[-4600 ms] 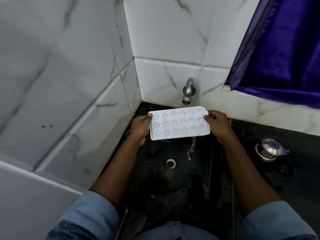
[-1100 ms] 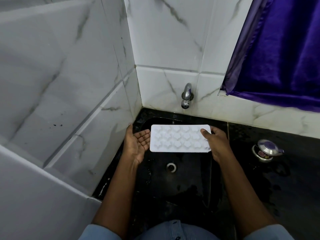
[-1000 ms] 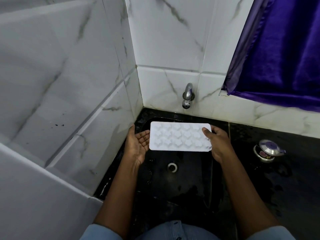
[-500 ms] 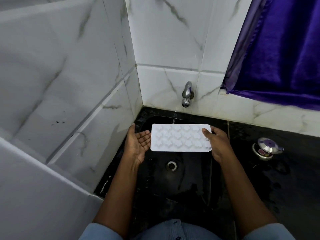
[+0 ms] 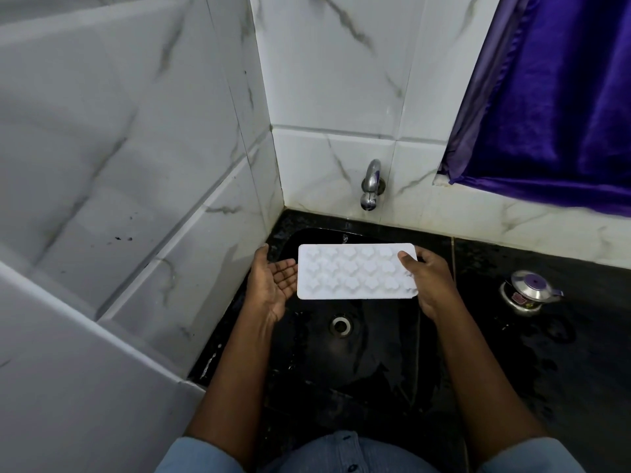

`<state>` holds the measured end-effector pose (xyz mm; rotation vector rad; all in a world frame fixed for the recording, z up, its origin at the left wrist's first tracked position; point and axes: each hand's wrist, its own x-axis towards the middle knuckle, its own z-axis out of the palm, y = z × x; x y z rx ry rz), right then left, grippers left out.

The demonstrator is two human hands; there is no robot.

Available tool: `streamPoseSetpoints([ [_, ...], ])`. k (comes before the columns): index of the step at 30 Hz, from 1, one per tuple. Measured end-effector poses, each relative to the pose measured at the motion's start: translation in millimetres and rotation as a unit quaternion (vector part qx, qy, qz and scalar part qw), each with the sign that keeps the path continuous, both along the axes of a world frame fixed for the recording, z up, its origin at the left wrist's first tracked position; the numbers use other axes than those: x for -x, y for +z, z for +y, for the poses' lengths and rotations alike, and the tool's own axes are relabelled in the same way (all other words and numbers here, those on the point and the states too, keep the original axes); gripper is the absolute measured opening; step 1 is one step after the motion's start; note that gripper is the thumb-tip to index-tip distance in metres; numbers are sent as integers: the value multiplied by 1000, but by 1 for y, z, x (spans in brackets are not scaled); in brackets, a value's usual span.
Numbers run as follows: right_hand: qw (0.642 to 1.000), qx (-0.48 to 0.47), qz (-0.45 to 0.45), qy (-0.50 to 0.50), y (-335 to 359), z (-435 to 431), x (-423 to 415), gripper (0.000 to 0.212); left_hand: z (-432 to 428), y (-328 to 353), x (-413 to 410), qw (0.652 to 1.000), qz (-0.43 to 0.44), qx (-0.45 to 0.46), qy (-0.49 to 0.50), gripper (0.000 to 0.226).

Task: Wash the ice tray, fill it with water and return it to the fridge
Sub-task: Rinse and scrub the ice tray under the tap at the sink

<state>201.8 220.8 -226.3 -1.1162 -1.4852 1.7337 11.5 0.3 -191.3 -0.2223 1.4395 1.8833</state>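
Observation:
A white ice tray [image 5: 355, 272] with several shaped cells hangs flat over the black sink [image 5: 375, 339], bottom side up. My right hand [image 5: 426, 278] grips its right end, thumb on top. My left hand [image 5: 271, 279] is held palm up with straight fingers at the tray's left edge, fingertips under or against it. A chrome tap [image 5: 370, 186] juts from the tiled back wall just beyond the tray; no stream of water shows.
The sink drain [image 5: 340, 325] lies below the tray. A small steel pot with a purple-knobbed lid [image 5: 527, 291] stands on the wet black counter at right. White marble tile walls close the left and back. A purple curtain [image 5: 553, 97] hangs upper right.
Since 4.6 s ago the tray has been flipped from cells up to bottom up, and my left hand has let go and opened. Over the last second almost nothing moved.

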Motion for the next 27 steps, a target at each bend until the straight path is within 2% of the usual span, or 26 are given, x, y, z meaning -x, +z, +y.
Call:
streamPoseSetpoints([
  [2,1000,17,1,-3,0,0,0,19,0,-1,2,1000,-1,9,-11,75],
  [12,1000,-18,-18,-5,5,-4,-3,14,0,-3,4,1000,9,22,-7,70],
  [16,1000,-4,2,-1,9,-8,-4,7,1,-2,3,999,13,30,-12,71],
  [20,1000,-9,-7,3,10,-9,-5,8,4,-2,1,1000,10,24,-16,71],
  [23,1000,19,19,2,12,-11,-5,7,5,-7,3,999,6,27,-17,70],
  [27,1000,-20,-20,-8,11,-13,-7,9,6,-11,2,999,20,24,-43,52],
])
